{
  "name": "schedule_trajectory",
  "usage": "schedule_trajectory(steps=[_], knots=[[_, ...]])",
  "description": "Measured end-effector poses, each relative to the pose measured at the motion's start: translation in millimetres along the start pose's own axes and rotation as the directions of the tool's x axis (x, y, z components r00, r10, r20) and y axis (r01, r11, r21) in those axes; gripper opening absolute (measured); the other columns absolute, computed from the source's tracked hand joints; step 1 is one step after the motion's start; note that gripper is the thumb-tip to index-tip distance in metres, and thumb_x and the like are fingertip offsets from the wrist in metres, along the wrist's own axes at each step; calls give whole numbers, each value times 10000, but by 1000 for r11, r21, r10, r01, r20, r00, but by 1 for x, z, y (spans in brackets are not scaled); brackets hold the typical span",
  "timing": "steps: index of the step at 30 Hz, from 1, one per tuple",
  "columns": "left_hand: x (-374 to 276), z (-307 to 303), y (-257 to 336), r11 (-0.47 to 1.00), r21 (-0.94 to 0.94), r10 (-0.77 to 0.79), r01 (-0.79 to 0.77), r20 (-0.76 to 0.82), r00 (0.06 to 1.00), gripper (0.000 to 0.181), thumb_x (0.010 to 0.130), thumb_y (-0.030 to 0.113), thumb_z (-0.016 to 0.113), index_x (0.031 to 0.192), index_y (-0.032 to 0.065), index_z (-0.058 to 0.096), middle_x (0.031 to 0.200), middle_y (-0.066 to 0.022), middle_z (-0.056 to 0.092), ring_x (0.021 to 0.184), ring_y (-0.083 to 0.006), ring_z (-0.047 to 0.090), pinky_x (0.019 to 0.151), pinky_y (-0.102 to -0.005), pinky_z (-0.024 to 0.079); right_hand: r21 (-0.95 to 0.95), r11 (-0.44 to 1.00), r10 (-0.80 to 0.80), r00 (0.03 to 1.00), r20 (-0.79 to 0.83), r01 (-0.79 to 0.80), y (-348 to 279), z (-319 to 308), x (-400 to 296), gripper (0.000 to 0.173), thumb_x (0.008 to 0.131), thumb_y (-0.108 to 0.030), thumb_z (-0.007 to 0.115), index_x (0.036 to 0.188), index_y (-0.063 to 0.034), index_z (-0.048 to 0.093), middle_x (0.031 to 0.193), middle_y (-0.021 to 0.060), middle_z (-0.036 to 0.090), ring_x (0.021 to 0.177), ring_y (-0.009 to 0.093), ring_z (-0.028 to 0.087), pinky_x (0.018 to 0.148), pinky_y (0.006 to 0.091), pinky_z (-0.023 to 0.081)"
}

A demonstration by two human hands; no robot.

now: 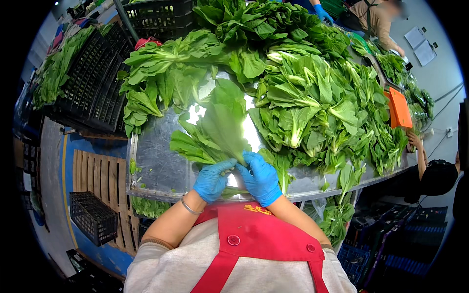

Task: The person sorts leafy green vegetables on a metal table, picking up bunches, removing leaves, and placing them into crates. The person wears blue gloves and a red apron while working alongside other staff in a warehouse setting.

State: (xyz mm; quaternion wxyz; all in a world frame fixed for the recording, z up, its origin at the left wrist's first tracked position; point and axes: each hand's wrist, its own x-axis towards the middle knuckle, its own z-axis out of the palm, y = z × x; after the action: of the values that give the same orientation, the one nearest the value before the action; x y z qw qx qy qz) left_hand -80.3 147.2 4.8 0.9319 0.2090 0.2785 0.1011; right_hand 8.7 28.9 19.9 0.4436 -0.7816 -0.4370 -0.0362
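My left hand point(212, 180) and my right hand point(259, 177), both in blue gloves, meet at the table's near edge. Between their fingertips they grip the stem end of a bunch of leafy greens point(223, 124), its leaves fanned away from me over the metal table point(157, 157). A large heap of leafy greens with pale stems point(304, 106) lies to the right. Another pile of greens point(172, 55) spreads along the table's far left. Loose leaves hang over the near edge, right of my right hand.
Black plastic crates point(91, 84) of greens stand at the left. A wooden pallet point(99, 164) and an empty black crate point(93, 218) are on the floor. Co-workers point(377, 22) are at the far and right sides, near an orange plastic object point(399, 108). Blue crates point(353, 262) sit lower right.
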Motion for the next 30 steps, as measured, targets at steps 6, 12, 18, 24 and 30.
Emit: schedule_trajectory(steps=[6, 12, 18, 24, 30], knots=[[-9, 22, 4, 995, 97, 15, -15, -3, 1000, 242, 787, -10, 576, 1026, 24, 557, 921, -62, 607, 790, -156, 575, 710, -260, 472, -273, 960, 137, 948, 288, -56, -5, -3, -1, 449, 755, -202, 619, 1132, -50, 427, 836, 129, 578, 621, 297, 583, 513, 376, 463], [-2, 15, 2, 996, 79, -34, 35, -19, 999, 236, 797, 8, 576, 1031, 9, 549, 935, -73, 604, 813, -169, 575, 764, -281, 463, -224, 972, 167, 887, 431, -74, -6, -7, -2, 489, 768, -206, 580, 1180, -60, 360, 814, 163, 575, 648, 311, 587, 539, 408, 457], [12, 1, 2, 998, -56, -38, 36, -27, 999, 245, 807, 15, 567, 1048, -9, 535, 966, -101, 596, 858, -199, 583, 799, -290, 475, -23, 968, 239, 898, 370, -248, -11, -12, -5, 503, 787, -166, 605, 1234, -56, 402, 786, 134, 576, 589, 257, 572, 532, 342, 455], [7, 11, -6, 999, 51, 11, -6, -103, 995, 254, 798, 6, 569, 1051, 12, 543, 959, -97, 597, 846, -196, 583, 767, -297, 488, 294, 892, 299, 935, 189, -345, 3, -6, -3, 408, 743, -125, 682, 1109, -29, 529, 725, 71, 556, 590, 129, 525, 559, 253, 443], [8, 7, -4, 994, -67, -90, 85, -88, 992, 188, 806, 19, 561, 993, 4, 543, 870, -98, 602, 759, -183, 582, 661, -306, 504, 554, 709, 401, 896, 191, -436, -12, -5, 0, 140, 774, -91, 639, 863, -19, 558, 713, 41, 557, 615, 115, 519, 557, 266, 430]])
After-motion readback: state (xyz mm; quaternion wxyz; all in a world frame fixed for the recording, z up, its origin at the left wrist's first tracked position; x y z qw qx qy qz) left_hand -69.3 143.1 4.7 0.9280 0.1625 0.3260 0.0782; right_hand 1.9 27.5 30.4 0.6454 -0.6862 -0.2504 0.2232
